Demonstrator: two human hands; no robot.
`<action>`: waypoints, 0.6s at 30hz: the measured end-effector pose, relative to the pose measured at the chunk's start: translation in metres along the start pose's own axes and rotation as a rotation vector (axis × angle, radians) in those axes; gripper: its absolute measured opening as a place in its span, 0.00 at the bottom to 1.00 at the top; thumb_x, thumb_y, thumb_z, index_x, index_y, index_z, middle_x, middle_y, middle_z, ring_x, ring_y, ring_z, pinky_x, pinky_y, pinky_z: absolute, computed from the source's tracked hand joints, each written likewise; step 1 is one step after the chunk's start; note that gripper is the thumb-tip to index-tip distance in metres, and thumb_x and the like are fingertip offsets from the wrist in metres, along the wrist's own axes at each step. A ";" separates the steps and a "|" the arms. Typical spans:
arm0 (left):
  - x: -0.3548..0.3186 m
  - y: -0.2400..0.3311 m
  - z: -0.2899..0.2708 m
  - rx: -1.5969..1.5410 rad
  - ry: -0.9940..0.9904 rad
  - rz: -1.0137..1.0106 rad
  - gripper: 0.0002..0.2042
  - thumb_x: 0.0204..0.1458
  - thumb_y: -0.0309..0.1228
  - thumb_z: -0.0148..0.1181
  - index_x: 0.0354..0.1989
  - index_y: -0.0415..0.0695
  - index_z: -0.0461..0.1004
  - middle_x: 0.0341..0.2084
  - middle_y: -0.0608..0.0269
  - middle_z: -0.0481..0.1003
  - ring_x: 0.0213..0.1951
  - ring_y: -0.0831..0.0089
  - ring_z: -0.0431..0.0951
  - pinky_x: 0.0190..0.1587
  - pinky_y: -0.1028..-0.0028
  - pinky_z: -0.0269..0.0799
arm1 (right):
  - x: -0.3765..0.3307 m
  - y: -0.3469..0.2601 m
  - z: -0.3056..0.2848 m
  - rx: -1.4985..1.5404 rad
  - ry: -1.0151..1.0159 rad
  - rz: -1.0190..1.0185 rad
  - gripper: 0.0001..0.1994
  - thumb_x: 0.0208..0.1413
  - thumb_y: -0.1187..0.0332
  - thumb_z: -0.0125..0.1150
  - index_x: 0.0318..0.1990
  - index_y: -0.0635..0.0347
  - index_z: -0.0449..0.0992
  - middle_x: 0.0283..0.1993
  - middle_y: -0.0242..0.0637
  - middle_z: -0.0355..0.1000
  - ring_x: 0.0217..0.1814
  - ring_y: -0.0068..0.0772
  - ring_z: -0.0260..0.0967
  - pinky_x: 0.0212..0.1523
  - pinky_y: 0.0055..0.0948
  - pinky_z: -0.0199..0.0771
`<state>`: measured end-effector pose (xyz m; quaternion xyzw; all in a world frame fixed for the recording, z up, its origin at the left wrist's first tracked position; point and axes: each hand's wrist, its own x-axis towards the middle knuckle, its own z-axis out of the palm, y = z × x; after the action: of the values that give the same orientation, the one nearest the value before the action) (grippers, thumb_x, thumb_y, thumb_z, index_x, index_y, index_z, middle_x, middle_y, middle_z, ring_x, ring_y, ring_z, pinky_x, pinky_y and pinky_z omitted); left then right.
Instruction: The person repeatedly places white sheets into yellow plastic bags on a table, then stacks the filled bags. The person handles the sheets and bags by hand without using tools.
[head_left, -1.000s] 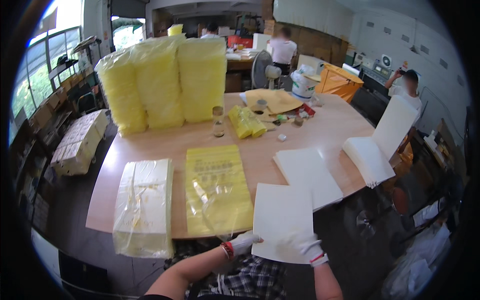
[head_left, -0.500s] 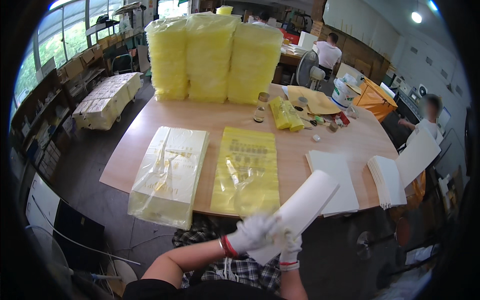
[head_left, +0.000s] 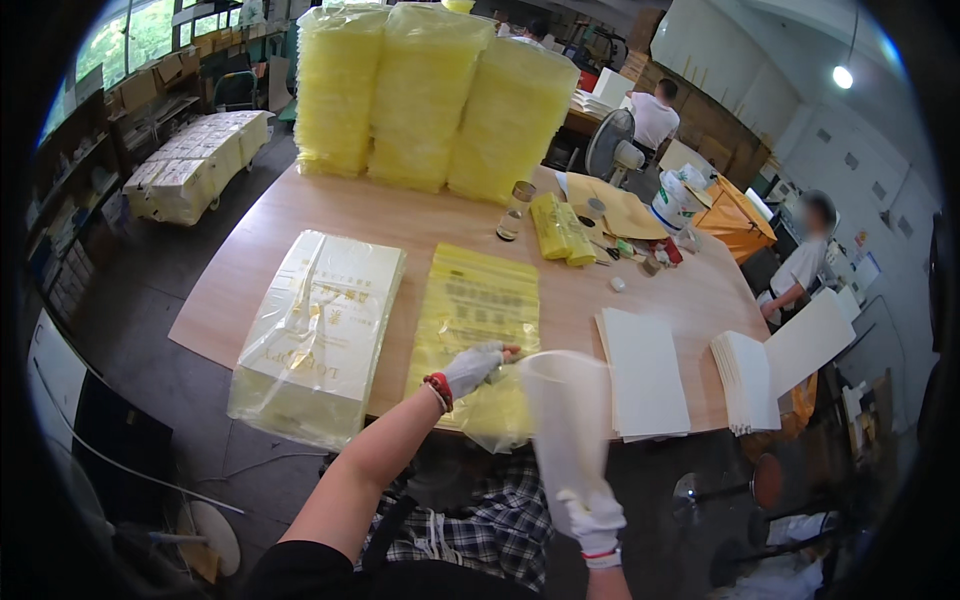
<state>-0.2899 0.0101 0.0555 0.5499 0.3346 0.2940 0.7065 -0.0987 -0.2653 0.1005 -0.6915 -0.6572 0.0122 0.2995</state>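
The right hand (head_left: 590,520), gloved in white, has its grip closed around the lower end of a rolled white sheet (head_left: 565,420), which stands nearly upright in front of the body, off the near edge of the counter (head_left: 250,270). The left hand (head_left: 472,368), also in a white glove with a red band at the wrist, rests on the near end of a flat stack of yellow plastic bags (head_left: 480,310); its fingers appear to pinch the top bag, which bunches and lifts at the near edge, though how firm the hold is cannot be told. The stack lies lengthwise at the middle of the near edge. Just beside it, toward the near left corner, lies a clear-wrapped pack of pale bags (head_left: 320,335), overhanging the edge. To the right of the stack, along the near edge, lies a stack of white sheets (head_left: 642,370), and another white stack (head_left: 745,380) sits at the right corner. Three tall wrapped piles of yellow bags (head_left: 425,95) stand along the far edge. A small glass jar (head_left: 515,210) and a yellow bundle (head_left: 560,228) stand near the counter's middle.
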 end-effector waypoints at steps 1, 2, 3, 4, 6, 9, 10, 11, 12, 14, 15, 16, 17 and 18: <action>0.005 -0.001 -0.003 0.051 0.026 0.004 0.16 0.57 0.33 0.44 0.51 0.40 0.66 0.42 0.71 0.74 0.25 0.85 0.64 0.31 0.85 0.64 | 0.004 -0.007 0.005 -0.190 -0.119 -0.098 0.11 0.45 0.60 0.59 0.34 0.54 0.75 0.40 0.44 0.72 0.32 0.48 0.71 0.32 0.37 0.72; 0.009 0.001 -0.006 0.106 0.057 0.010 0.17 0.56 0.33 0.44 0.52 0.40 0.65 0.42 0.71 0.74 0.25 0.85 0.64 0.32 0.85 0.64 | 0.013 -0.016 0.011 -0.168 -0.338 0.070 0.16 0.46 0.54 0.55 0.39 0.52 0.73 0.38 0.44 0.72 0.32 0.49 0.71 0.30 0.42 0.71; -0.004 0.027 0.008 0.295 0.064 -0.041 0.16 0.54 0.31 0.45 0.50 0.41 0.68 0.41 0.67 0.75 0.28 0.82 0.69 0.35 0.83 0.66 | 0.009 0.001 0.024 -0.175 -0.423 0.078 0.18 0.46 0.52 0.54 0.41 0.52 0.72 0.39 0.44 0.71 0.32 0.50 0.70 0.31 0.42 0.71; -0.001 0.009 0.020 0.492 0.080 0.081 0.14 0.51 0.30 0.46 0.46 0.45 0.72 0.40 0.63 0.76 0.33 0.76 0.74 0.38 0.76 0.68 | 0.007 0.019 0.037 -0.180 -0.508 0.087 0.20 0.46 0.51 0.54 0.43 0.52 0.71 0.40 0.45 0.71 0.33 0.50 0.70 0.32 0.43 0.71; -0.042 0.019 0.065 0.739 0.072 0.419 0.12 0.49 0.30 0.48 0.41 0.47 0.74 0.36 0.62 0.75 0.38 0.68 0.75 0.40 0.69 0.68 | 0.038 0.005 0.039 -0.250 -0.620 0.196 0.20 0.47 0.50 0.54 0.42 0.54 0.72 0.40 0.46 0.71 0.37 0.48 0.70 0.37 0.41 0.70; -0.085 0.039 0.133 0.925 -0.175 0.342 0.11 0.47 0.33 0.50 0.39 0.49 0.69 0.31 0.52 0.73 0.35 0.54 0.74 0.36 0.60 0.68 | 0.050 0.045 0.099 0.165 -0.545 0.294 0.18 0.51 0.54 0.51 0.45 0.54 0.70 0.46 0.45 0.69 0.47 0.40 0.67 0.46 0.35 0.68; -0.077 0.026 0.128 0.883 -0.138 0.322 0.12 0.47 0.34 0.51 0.40 0.49 0.69 0.31 0.52 0.73 0.35 0.54 0.74 0.36 0.59 0.68 | 0.057 0.057 0.113 0.276 -0.531 0.261 0.16 0.53 0.59 0.49 0.47 0.55 0.68 0.48 0.42 0.67 0.51 0.36 0.64 0.49 0.31 0.65; -0.059 0.006 0.116 0.847 -0.086 0.311 0.12 0.46 0.34 0.51 0.41 0.50 0.69 0.32 0.52 0.73 0.35 0.54 0.74 0.36 0.59 0.69 | 0.065 0.067 0.128 0.386 -0.523 0.222 0.14 0.56 0.63 0.47 0.48 0.56 0.66 0.50 0.40 0.66 0.54 0.32 0.62 0.53 0.27 0.62; -0.047 0.009 0.109 0.817 -0.053 0.310 0.13 0.46 0.35 0.52 0.41 0.50 0.68 0.32 0.51 0.73 0.36 0.53 0.74 0.36 0.58 0.69 | 0.080 0.058 0.123 0.031 -0.425 0.063 0.18 0.53 0.62 0.51 0.49 0.59 0.65 0.49 0.42 0.66 0.54 0.36 0.62 0.52 0.30 0.63; -0.041 -0.012 0.080 0.884 0.111 0.288 0.18 0.45 0.34 0.52 0.47 0.48 0.67 0.32 0.51 0.73 0.38 0.52 0.74 0.38 0.59 0.69 | 0.109 0.006 0.103 -0.011 -0.265 0.597 0.26 0.48 0.60 0.58 0.53 0.62 0.61 0.50 0.45 0.65 0.53 0.43 0.62 0.49 0.35 0.65; -0.037 -0.027 0.070 0.935 0.123 0.301 0.19 0.45 0.34 0.52 0.48 0.47 0.66 0.35 0.51 0.73 0.40 0.53 0.73 0.39 0.60 0.69 | 0.098 0.040 0.127 0.040 0.062 0.399 0.33 0.43 0.60 0.62 0.57 0.59 0.55 0.52 0.52 0.63 0.50 0.50 0.65 0.47 0.41 0.66; -0.037 -0.045 0.055 0.993 0.144 0.293 0.19 0.46 0.33 0.51 0.49 0.45 0.66 0.38 0.52 0.72 0.41 0.54 0.73 0.40 0.61 0.69 | 0.107 0.045 0.143 0.030 0.071 0.360 0.33 0.44 0.61 0.60 0.58 0.57 0.54 0.51 0.54 0.63 0.49 0.52 0.65 0.46 0.42 0.66; -0.037 -0.066 0.038 1.183 0.111 0.401 0.19 0.46 0.33 0.51 0.49 0.45 0.66 0.39 0.53 0.71 0.41 0.55 0.73 0.41 0.62 0.69 | 0.116 0.042 0.158 0.023 0.078 0.323 0.33 0.45 0.63 0.59 0.59 0.56 0.53 0.50 0.56 0.64 0.47 0.54 0.66 0.45 0.43 0.66; -0.037 -0.085 0.021 1.372 0.069 0.515 0.19 0.47 0.32 0.51 0.49 0.45 0.66 0.41 0.54 0.70 0.41 0.56 0.73 0.41 0.63 0.70 | 0.124 0.043 0.174 0.014 0.090 0.288 0.32 0.45 0.64 0.58 0.59 0.54 0.52 0.49 0.57 0.64 0.46 0.55 0.66 0.44 0.44 0.67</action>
<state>-0.2914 -0.0503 -0.0177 0.9202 0.3255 0.1924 0.1011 -0.1144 -0.0809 -0.0140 -0.7764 -0.5371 0.0285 0.3285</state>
